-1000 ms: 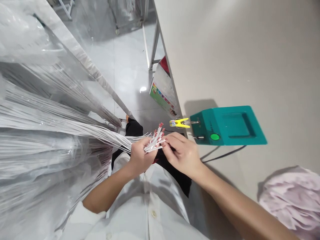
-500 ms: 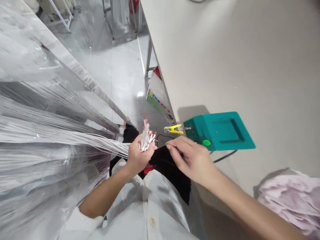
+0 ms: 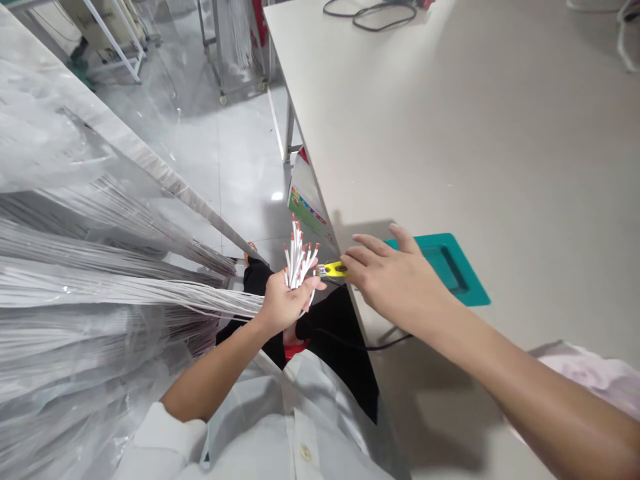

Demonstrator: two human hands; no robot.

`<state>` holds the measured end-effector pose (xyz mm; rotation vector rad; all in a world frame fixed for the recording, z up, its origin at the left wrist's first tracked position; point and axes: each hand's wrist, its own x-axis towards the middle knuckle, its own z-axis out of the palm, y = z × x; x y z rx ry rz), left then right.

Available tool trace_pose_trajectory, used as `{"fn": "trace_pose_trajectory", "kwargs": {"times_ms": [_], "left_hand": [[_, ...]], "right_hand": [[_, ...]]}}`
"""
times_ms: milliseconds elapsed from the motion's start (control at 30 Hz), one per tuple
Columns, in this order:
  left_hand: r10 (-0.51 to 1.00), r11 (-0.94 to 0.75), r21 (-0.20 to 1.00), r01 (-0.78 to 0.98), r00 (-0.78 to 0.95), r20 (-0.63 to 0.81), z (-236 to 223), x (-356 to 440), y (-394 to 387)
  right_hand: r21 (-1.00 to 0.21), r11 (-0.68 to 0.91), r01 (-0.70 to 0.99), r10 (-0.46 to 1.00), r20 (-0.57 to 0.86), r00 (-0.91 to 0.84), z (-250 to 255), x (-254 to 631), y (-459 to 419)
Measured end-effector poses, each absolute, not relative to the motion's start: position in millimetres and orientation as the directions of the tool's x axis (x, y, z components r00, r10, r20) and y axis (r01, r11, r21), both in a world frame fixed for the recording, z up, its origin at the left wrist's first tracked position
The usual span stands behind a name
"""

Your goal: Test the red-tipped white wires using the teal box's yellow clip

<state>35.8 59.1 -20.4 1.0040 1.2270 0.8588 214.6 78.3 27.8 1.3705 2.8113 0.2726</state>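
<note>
My left hand is closed round a bundle of thin white wires with reddish tips, which fan upward above the fist. The long white strands of this bundle run off to the left. At the table edge, a yellow clip points toward the wires, its jaw end close to one of them. My right hand is on the clip's handle end, with fingertips against it; the thumb is hidden and the outer fingers are spread. Behind that hand, a teal device with a recessed top is partly covered.
More wire bundles under clear plastic hang at the left beside a rail. A black cable dangles from the table. Pink cloth lies at right, a dark cord at the back. A printed box stands below.
My right hand has moved from beside the wire bundle up to the yellow clip, covering its handles and much of the teal device. My left hand still holds the wires, now nearer the clip.
</note>
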Motion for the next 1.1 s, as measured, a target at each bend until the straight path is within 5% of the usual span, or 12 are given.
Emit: {"fn": "trace_pose_trajectory", "kwargs": {"times_ms": [800, 1000, 1100], "left_hand": [[0.944, 0.327, 0.938, 0.116, 0.011, -0.331, -37.5, 38.2, 54.4], [0.937, 0.348, 0.933, 0.091, 0.009, -0.350, -27.7, 31.2, 51.7], [0.927, 0.373, 0.926, 0.049, 0.022, -0.375, -17.0, 26.2, 48.8]], "right_hand": [[0.052, 0.584, 0.810, 0.802, 0.117, -0.585, 9.2, 222.0, 81.7], [-0.053, 0.596, 0.801, 0.794, 0.183, -0.579, 12.8, 224.1, 81.5], [-0.209, 0.588, 0.781, 0.795, 0.323, -0.513, 18.1, 214.8, 67.8]]}}
